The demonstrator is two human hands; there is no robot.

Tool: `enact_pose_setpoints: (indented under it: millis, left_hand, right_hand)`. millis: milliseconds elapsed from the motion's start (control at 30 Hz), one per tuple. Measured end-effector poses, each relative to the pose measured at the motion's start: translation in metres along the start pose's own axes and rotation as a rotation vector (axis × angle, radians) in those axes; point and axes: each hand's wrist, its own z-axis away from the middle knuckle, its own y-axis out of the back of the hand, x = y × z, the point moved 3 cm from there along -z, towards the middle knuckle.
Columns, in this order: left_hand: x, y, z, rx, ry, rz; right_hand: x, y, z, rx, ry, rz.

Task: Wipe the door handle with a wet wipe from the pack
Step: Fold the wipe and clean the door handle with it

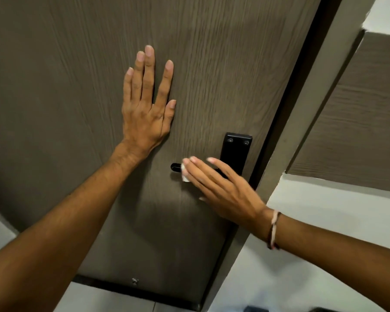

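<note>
— Where is the left hand (148, 109)?

— Flat on the brown wood-grain door (54, 86), above and to the left of the lock. Its fingers (149, 70) are stretched out straight and a little apart, pointing up, palm against the panel. It holds nothing.

— And the right hand (221, 188)?

— It lies over the black door handle (175, 167), reaching in from the lower right. The fingers are extended and close together, laid along the lever, pressing a small white wet wipe (185, 175) against it. Only a crumpled bit of the wipe shows, under the fingertips near the free end of the handle.

— How much of the handle can you see?

— Just its rounded left tip, sticking out past the fingertips. The rest is hidden under the hand. The black backplate (234, 149) rises above the hand, with two screws near its top edge.

— Anything on the wrist?

— A thin braided bracelet (274, 230), pale and dark strands, around the right wrist.

— What's around the door?

— A dark door frame (286, 122) runs along its right edge, and a black strip lines the door's bottom. A pale wall (324, 221) sits to the right.
</note>
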Motion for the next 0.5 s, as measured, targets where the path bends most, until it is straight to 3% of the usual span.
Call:
enact_pose_setpoints:
  millis: [133, 333, 500]
  left_hand:
    - [-0.001, -0.001, 0.000, -0.007, -0.017, -0.005]
    - [-0.003, -0.006, 0.009, -0.015, -0.021, -0.044]
    - [-0.005, -0.007, 0.011, 0.013, -0.030, -0.030]
  right_hand:
    - [-0.014, 0.004, -0.028, 0.008, 0.049, 0.030]
    - [0.033, 0.002, 0.062, -0.102, -0.021, 0.069]
    - [0.016, 0.003, 0.045, -0.123, -0.084, 0.060]
